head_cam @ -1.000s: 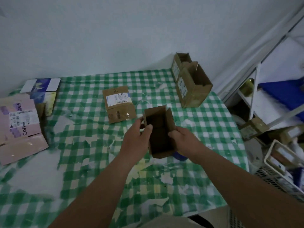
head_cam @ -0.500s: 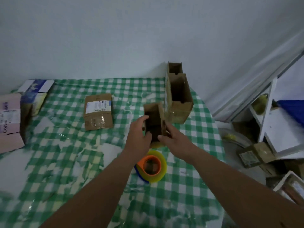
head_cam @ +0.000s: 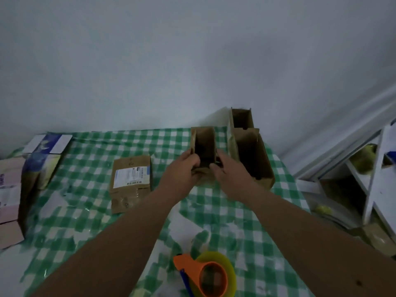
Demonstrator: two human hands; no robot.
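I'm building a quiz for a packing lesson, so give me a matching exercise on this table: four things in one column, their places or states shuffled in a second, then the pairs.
Things:
1. small open carton
2. tape dispenser
3. labelled parcel
4. blue and white box

Places or states:
A. lying flat mid-table, label up
B. gripped by the left hand and right hand
C. nearest the camera, between the forearms
D. far left, by the wall

Pairs: 1-B, 2-C, 3-A, 4-D

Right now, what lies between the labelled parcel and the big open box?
The small open box, gripped by left hand and right hand; head view.
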